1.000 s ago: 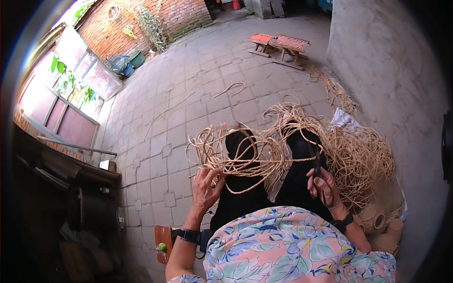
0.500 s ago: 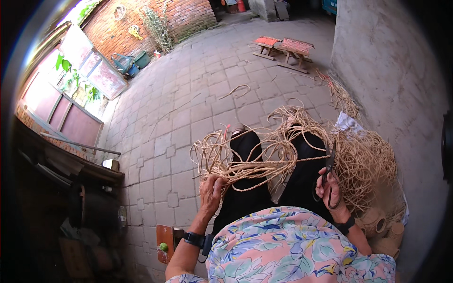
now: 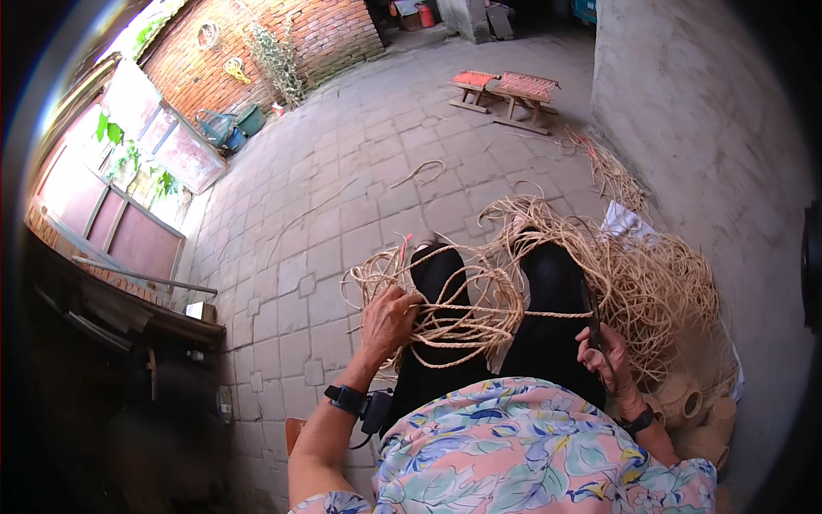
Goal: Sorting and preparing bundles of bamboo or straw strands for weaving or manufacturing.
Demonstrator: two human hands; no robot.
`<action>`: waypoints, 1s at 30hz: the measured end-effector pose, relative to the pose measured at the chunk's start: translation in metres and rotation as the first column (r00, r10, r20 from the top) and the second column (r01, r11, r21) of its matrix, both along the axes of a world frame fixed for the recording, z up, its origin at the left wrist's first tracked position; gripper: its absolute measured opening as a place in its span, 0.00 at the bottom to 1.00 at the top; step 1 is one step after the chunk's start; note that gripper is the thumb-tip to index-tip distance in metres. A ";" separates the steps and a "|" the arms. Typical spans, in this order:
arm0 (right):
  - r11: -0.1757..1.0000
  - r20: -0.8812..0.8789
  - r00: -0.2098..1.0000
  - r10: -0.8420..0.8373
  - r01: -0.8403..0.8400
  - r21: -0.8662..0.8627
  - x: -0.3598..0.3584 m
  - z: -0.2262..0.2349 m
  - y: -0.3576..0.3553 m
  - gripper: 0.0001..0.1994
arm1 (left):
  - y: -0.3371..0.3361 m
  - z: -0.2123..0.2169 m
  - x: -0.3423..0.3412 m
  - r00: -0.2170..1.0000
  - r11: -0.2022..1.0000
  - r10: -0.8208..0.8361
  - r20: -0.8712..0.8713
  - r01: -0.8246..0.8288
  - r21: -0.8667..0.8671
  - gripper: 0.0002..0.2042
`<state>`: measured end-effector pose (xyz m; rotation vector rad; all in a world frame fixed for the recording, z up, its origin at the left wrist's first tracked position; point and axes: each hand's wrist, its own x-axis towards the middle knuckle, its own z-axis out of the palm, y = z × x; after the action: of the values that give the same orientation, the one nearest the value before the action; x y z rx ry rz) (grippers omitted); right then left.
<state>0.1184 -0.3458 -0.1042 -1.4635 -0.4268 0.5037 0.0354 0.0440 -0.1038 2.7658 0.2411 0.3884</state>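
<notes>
Head view: my left hand [image 3: 392, 321] pinches rope [image 3: 492, 325] over my lap [image 3: 552, 278], my right hand [image 3: 610, 355] grips scissors [image 3: 592, 315] near one strand [image 3: 555, 314]; step judged rope handling, next move calling for steady tension.

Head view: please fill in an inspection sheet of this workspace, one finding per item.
Surface: black trousers serve as the lap; paved floor around.
Job's things: looped tan rope lies across the lap; one strand runs toward dark scissors, blade opening unclear.
Clutter: tangled fiber heap, white cloth and woven pieces on the right.
Hands: left hand grips rope; right hand holds the scissors.
Cables: short dark cord below a black box near the left wrist.
Surroundings: brick wall, plaster wall, red-topped stools.
</notes>
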 end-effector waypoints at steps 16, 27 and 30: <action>0.961 0.395 0.878 0.269 -0.271 -0.052 0.006 0.075 0.055 0.14 | 0.009 -0.047 0.028 0.999 0.997 -0.053 -0.001 0.053 -0.064 0.12; 0.975 0.087 0.971 -0.223 0.221 0.035 0.035 0.055 0.025 0.13 | 0.123 0.118 0.014 0.817 0.718 0.427 0.388 -0.045 -0.694 0.15; 0.981 0.072 0.979 -0.191 0.189 0.043 0.037 0.050 0.029 0.13 | 0.132 0.115 -0.003 0.841 0.751 0.283 0.462 0.105 -0.652 0.14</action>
<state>0.1557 -0.3165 -0.0538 -1.4745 -0.3497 0.2871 0.0328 0.1764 0.0115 1.8522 0.3018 0.8947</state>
